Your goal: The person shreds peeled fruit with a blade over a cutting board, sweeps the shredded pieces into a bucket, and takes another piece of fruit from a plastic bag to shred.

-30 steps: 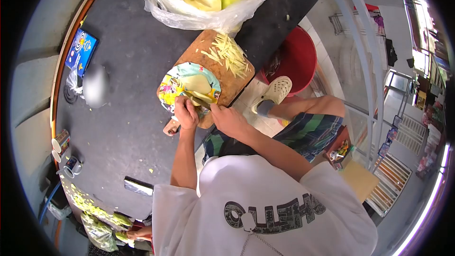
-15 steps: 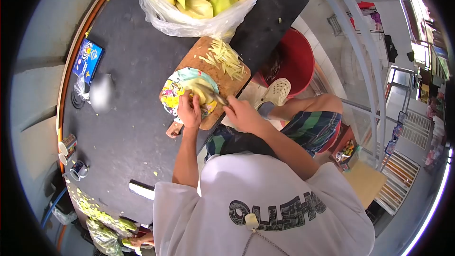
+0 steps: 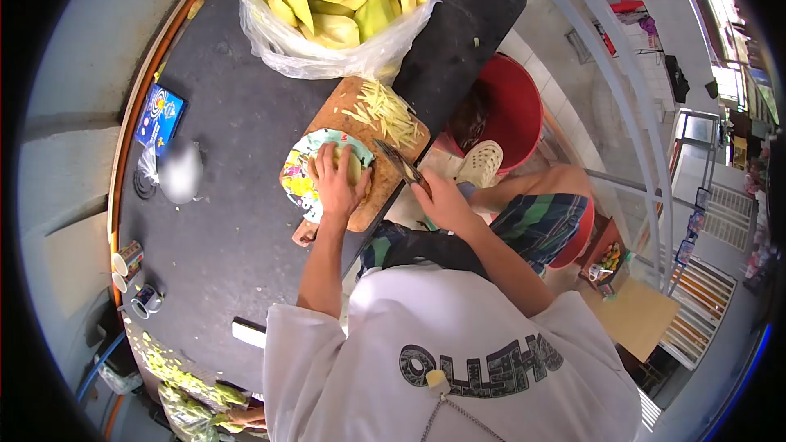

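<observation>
My left hand (image 3: 334,187) is spread over a peeled green mango piece (image 3: 354,167) and grips it. Under the fruit lies a colourful printed cloth or plastic sheet (image 3: 298,173) on the wooden cutting board (image 3: 331,111). My right hand (image 3: 444,198) holds a knife (image 3: 399,160) by its handle, the blade over the board's right edge, apart from the fruit. Pale mango strips (image 3: 387,115) lie heaped at the board's far end.
A plastic bag (image 3: 286,61) of peeled mango pieces stands beyond the board. At left are a blue box (image 3: 159,117), a whitish blurred round thing (image 3: 180,173) and cups (image 3: 146,301). A red bucket (image 3: 524,119) stands right. Another person's hand (image 3: 248,417) shows at lower left.
The knife has come away from the mango to the right, its blade now pointing up and left. My left hand has spread over the fruit. The view has shifted slightly.
</observation>
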Motion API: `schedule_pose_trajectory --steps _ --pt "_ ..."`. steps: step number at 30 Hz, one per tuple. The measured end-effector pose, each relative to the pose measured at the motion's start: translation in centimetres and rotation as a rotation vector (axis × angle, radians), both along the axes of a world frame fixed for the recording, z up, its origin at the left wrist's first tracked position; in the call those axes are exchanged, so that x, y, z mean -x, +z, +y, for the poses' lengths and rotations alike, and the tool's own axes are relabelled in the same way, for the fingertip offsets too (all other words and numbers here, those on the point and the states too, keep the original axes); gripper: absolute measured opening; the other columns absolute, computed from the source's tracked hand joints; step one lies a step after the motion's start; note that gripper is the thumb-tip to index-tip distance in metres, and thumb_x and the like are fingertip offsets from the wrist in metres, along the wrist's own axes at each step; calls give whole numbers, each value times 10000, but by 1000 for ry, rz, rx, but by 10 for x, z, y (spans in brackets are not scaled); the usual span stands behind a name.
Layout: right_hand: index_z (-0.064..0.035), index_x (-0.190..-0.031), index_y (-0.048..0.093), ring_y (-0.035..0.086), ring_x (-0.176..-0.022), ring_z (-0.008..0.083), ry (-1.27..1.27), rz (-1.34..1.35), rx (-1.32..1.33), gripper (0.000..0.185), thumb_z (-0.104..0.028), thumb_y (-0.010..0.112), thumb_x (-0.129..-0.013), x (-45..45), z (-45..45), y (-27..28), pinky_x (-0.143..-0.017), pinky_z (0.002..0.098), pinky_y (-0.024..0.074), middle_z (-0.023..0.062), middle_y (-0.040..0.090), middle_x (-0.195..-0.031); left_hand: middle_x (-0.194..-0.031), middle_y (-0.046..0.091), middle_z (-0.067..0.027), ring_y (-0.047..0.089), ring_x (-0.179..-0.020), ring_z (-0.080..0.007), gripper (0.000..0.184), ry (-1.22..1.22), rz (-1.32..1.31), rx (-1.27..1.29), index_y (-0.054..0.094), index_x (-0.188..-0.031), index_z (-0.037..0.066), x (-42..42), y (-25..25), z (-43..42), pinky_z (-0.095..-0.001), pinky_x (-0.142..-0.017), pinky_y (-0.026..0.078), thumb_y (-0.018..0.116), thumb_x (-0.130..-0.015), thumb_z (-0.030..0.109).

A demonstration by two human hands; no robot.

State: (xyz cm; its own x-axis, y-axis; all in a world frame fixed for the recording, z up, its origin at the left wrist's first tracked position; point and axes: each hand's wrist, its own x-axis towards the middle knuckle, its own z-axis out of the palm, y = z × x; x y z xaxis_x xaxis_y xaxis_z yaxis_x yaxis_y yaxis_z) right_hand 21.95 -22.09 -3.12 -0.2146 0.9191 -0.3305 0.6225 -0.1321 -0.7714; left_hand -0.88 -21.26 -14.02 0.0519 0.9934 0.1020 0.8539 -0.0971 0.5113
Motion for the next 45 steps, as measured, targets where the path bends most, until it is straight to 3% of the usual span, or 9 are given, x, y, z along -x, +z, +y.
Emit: schedule_pose_trajectory --steps 7,15,17,18,25,27,30,41,45 --pt "5 -897 478 592 -646 438 -1 22 44 213 -153 608 -957 -1 0 3 -588 488 431 211 604 -681 -1446 404 -221 317 -1371 -434 834 311 -40 22 526 -1356 30 -7 9 5 -575 -1132 242 831 -733 492" --pt "18 -937 504 598 -657 430 11 22 37 218 -170 612 -959 -1 3 3 -601 477 440 212 611 -701 -1333 495 -186 388 -1349 -408 688 -11 -222 53 572 -1290 51 14 -2 -3 -553 -1137 284 847 -729 336" --pt "11 -932 486 607 -695 446 28 17 60 217 -169 603 -964 -1 5 5 -619 491 447 220 616 -723 -1292 518 -159 423 -1337 -376 626 -329 -96 -14 581 -1256 52 17 -7 -6 -561 -1139 298 833 -743 308" --pt "4 -926 468 617 -733 462 44 16 82 216 -167 593 -968 0 5 7 -637 505 454 227 621 -746 -1298 532 -143 431 -1353 -353 634 -329 -105 40 590 -1257 49 20 12 -3 -587 -1153 286 835 -725 293" --pt "-1 -973 460 629 -777 465 134 -10 36 208 -173 579 -971 7 8 -11 -667 524 474 253 637 -790 -1339 541 -165 389 -1407 -398 711 -531 -192 29 612 -1276 47 38 9 -3 -576 -1175 276 828 -698 401" --pt "-15 -1004 474 646 -749 458 248 -157 -58 212 -205 564 -974 12 8 -27 -653 543 502 255 643 -757 -1344 535 -168 433 -1354 -400 645 -523 -116 -7 613 -1279 62 37 32 -5 -567 -1127 343 827 -725 313" --pt "-28 -1014 493 665 -698 443 348 -259 -70 214 -232 546 -976 26 11 -32 -618 551 525 234 653 -712 -1265 570 -173 541 -1136 -365 456 -63 -115 -48 638 -1218 69 35 38 -32 -524 -977 445 755 -779 108" --pt "-40 -1038 488 690 -677 415 529 -396 -39 151 -117 525 -913 46 25 -31 -590 525 544 222 672 -713 -1080 663 -141 607 -986 -355 261 31 0 104 673 -1087 41 -2 38 -49 -441 -857 517 673 -826 47" --pt "-46 -1035 480 697 -680 405 584 -446 -44 152 -108 525 -904 53 27 -23 -594 522 552 200 676 -710 -1071 648 -127 600 -994 -346 327 40 65 167 671 -1099 67 -7 39 -42 -426 -813 549 642 -782 -10"
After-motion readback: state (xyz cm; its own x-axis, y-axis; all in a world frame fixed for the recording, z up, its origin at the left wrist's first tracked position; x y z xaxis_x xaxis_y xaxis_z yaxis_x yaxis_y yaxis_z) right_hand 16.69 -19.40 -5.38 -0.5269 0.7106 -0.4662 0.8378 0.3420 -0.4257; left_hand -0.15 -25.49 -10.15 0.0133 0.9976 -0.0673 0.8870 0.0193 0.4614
